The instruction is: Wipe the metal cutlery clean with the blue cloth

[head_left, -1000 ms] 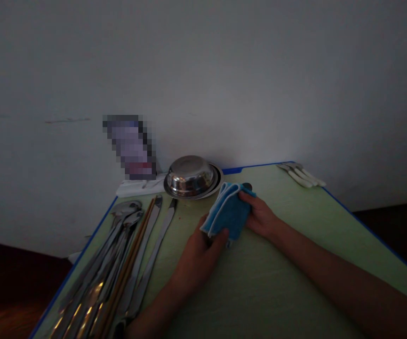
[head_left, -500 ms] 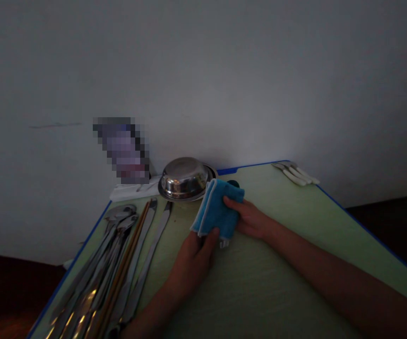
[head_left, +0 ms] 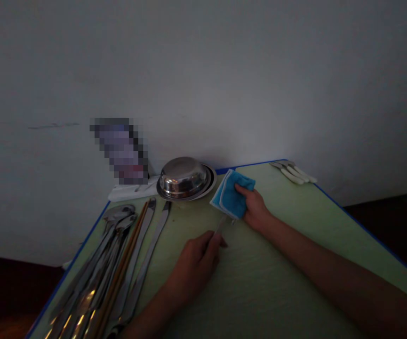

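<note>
My right hand (head_left: pixel 257 207) grips a folded blue cloth (head_left: pixel 234 195) with pale edging, thumb on top and fingers behind it. My left hand (head_left: pixel 200 252), lower and to the left, is closed around a slim piece of metal cutlery (head_left: pixel 220 226). Only a short, blurred stretch of it shows, reaching up to the cloth's lower edge; whether it is a fork or another kind I cannot tell. Beyond the hands, an upturned steel bowl (head_left: pixel 184 178) rests on another dish by the wall.
Along the left side lie several metal spoons (head_left: pixel 120 219), wooden chopsticks (head_left: pixel 127 263) and two table knives (head_left: pixel 152 249). Several white-handled forks (head_left: pixel 293 174) sit at the far right corner. A blurred-out phone-like object (head_left: pixel 122 150) leans on the wall (head_left: pixel 259 84).
My right hand has moved the cloth up and to the right, away from my left hand. The cutlery in my left hand now shows between them.
</note>
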`<state>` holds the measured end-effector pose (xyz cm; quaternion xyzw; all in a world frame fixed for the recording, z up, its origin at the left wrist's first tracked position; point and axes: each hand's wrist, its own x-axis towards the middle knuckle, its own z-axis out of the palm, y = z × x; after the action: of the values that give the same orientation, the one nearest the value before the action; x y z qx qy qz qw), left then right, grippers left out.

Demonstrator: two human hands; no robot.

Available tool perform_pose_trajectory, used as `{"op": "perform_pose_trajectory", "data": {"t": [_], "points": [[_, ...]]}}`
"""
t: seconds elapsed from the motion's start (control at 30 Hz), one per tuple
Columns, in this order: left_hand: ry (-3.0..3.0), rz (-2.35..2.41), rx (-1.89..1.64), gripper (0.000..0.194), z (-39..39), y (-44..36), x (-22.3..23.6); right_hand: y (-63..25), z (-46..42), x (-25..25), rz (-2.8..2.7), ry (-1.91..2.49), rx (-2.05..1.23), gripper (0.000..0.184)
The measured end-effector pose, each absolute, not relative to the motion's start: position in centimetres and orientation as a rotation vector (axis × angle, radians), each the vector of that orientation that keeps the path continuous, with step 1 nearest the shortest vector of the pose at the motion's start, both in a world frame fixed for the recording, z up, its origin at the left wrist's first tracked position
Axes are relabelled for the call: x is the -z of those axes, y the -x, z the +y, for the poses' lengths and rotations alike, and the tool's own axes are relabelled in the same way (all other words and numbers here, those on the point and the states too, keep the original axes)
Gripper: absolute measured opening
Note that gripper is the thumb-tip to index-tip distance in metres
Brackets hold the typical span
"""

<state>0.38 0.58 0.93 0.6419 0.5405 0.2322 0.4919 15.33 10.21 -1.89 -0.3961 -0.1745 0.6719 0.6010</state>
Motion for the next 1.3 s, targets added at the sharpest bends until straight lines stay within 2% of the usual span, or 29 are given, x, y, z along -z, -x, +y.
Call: {"op": "perform_pose_trajectory", "data": {"t": [0.17, 0.37, 0.6, 0.77, 0.97, 1.17, 1.3], "points": [[-1.678, 1.316, -0.584, 0.036, 0.5, -0.2, -0.8, -15.6, 10.6, 2.0, -0.394, 0.966, -1.468, 0.01], [-1.76, 1.267, -0.58, 0.034, -0.1, -0.2, -0.5, -15.4, 10.1, 2.4, -0.635, 0.927, -1.48, 0.028], [-1.799, 1.275, -0.55, 0.032, -0.4, -0.2, -0.5, -15.6, 9.9, 2.6, -0.857, 0.948, -1.499, 0.034], [-1.907, 1.294, -0.472, 0.029, -0.6, -0.4, -0.6, -15.4, 10.1, 2.5, -0.743, 0.989, -1.423, 0.032], [-1.748, 1.271, -0.607, 0.03, -0.3, -0.2, -0.3, -15.5, 10.2, 2.7, -0.667, 1.107, -1.36, 0.043], [-1.675, 1.309, -0.705, 0.03, 0.2, -0.1, -0.6, -15.7, 10.2, 2.8, -0.803, 0.944, -1.507, 0.027], [-1.627, 1.306, -0.638, 0.032, 0.2, -0.2, -0.9, -15.9, 10.2, 2.5, -0.767, 0.898, -1.626, 0.027]]}}
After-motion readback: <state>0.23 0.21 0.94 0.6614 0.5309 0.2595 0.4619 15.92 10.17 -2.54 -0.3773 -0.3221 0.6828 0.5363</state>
